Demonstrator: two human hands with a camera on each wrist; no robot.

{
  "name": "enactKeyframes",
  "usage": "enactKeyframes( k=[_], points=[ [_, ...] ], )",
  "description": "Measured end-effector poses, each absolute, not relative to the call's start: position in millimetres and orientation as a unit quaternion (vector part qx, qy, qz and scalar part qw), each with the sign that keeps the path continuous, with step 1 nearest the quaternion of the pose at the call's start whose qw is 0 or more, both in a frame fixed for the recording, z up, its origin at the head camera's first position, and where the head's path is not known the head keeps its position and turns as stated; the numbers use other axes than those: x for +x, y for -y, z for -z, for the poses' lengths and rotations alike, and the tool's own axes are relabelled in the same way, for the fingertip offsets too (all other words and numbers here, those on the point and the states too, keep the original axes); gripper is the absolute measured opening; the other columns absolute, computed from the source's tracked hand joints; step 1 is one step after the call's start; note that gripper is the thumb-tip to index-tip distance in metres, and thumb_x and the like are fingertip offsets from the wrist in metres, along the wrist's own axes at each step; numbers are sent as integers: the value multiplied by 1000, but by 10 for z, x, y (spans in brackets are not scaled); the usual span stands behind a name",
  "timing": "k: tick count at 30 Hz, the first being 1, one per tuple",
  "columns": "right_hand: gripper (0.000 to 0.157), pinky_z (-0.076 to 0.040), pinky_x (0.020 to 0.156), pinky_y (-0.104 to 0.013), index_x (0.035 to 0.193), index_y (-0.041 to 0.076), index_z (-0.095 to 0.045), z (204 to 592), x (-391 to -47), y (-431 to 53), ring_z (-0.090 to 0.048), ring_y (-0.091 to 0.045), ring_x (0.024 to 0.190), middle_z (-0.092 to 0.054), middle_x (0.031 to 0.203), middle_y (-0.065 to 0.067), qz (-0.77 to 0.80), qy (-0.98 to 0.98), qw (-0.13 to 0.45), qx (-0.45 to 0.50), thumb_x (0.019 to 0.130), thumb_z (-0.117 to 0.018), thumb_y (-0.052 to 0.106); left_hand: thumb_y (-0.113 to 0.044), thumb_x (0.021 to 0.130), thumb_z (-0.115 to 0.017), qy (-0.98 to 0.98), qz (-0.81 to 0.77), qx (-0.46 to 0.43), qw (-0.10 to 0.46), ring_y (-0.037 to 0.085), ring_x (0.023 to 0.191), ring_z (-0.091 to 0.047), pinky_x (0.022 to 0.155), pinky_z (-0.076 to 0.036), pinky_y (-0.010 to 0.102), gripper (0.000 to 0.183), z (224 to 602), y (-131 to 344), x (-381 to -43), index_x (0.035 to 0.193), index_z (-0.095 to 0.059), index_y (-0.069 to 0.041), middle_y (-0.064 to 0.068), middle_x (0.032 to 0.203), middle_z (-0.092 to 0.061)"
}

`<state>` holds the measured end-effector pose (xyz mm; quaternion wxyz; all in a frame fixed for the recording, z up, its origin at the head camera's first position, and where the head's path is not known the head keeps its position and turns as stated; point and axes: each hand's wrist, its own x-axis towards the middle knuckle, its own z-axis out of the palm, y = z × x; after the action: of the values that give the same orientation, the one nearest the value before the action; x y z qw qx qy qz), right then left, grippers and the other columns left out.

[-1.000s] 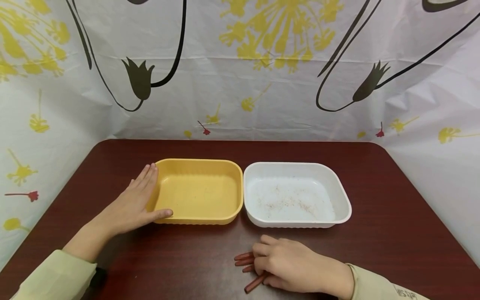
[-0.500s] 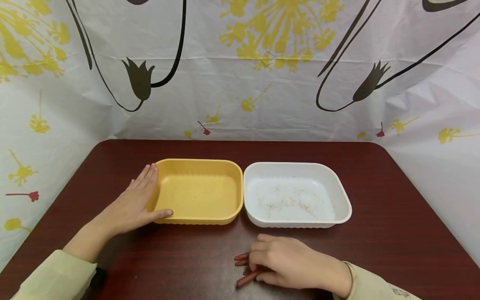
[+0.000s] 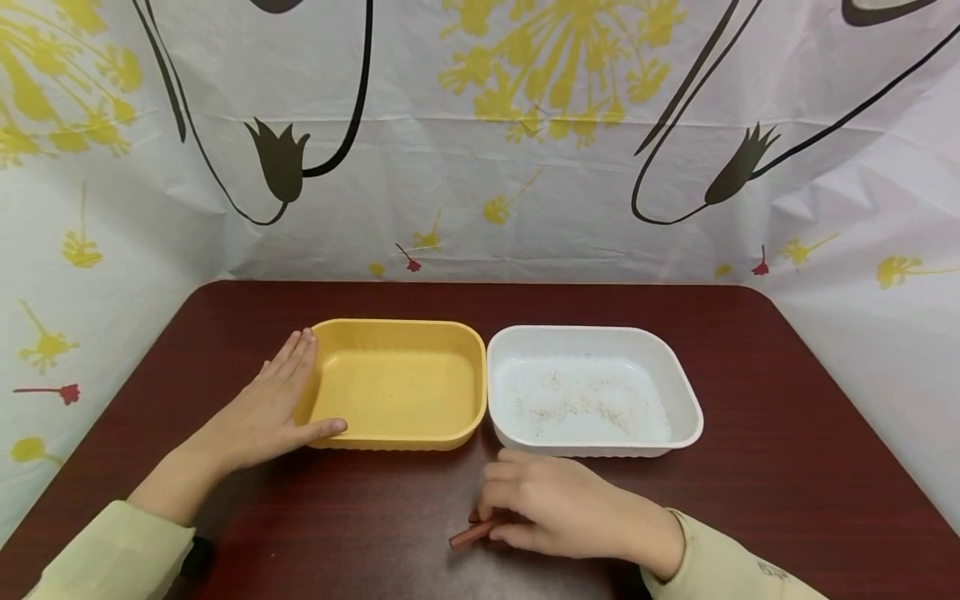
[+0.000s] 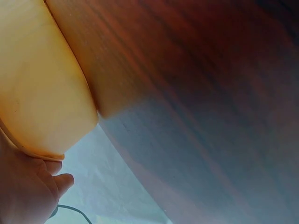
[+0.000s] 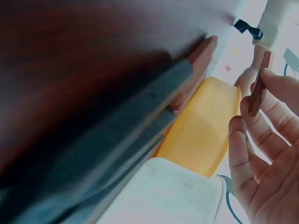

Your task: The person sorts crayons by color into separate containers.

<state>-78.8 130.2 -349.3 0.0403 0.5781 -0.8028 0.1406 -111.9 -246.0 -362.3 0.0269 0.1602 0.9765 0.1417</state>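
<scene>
In the head view my left hand [image 3: 270, 404] lies with straight fingers along the left side of a yellow tray [image 3: 397, 442], thumb over its front rim. The left wrist view shows that hand [image 4: 28, 191] against the tray's wall [image 4: 51, 88]. My right hand [image 3: 543, 504], in front of a white tray [image 3: 585, 450], pinches a short reddish-brown stick [image 3: 472, 533] between thumb and fingers. In the right wrist view this stick [image 5: 259, 88] is up off the table, while several more sticks [image 5: 201, 58] lie on the table beside the hand; from the head they are mostly hidden beneath it.
Both trays stand side by side on a dark red-brown table [image 3: 360, 533]; the white one has brownish specks on its floor. A white sheet with printed flowers [image 3: 480, 167] hangs behind and at both sides. A black thing [image 3: 197, 557] shows under the left sleeve.
My right hand has moved up and left toward the trays, carrying the pinched stick away from its earlier place. Sticks seen earlier beside it are now mostly covered. The left hand stays put.
</scene>
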Motion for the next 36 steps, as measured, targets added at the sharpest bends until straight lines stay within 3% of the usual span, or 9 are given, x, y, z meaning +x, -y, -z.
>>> enactKeyframes(
  k=[15,27,36],
  points=[
    [6,-43,72,-9,92,25,-66,3345,-926,-1030,-51,-1,86,-59,90,15,-171,815,5,553,91,-71,27,-66,88,-59,-976,-143,163,23,38,155,-1,115,-22,69,114,3631,2473,-1099,157,0,4,18,167,7],
    [5,-39,67,-9,94,23,-67,3281,-1043,-835,-47,-2,81,-56,85,12,-176,815,2,552,91,-71,26,-67,88,-59,-976,-140,163,20,37,155,-1,115,-22,68,115,3628,2468,-1111,157,1,3,16,167,8],
    [4,-44,72,-13,94,20,-70,3287,-1159,-722,-51,-4,84,-60,88,11,-194,821,-4,536,91,-71,24,-66,88,-59,-976,-141,164,19,37,155,0,115,-22,68,114,3637,2467,-1113,157,0,4,17,167,7]
  ],
)
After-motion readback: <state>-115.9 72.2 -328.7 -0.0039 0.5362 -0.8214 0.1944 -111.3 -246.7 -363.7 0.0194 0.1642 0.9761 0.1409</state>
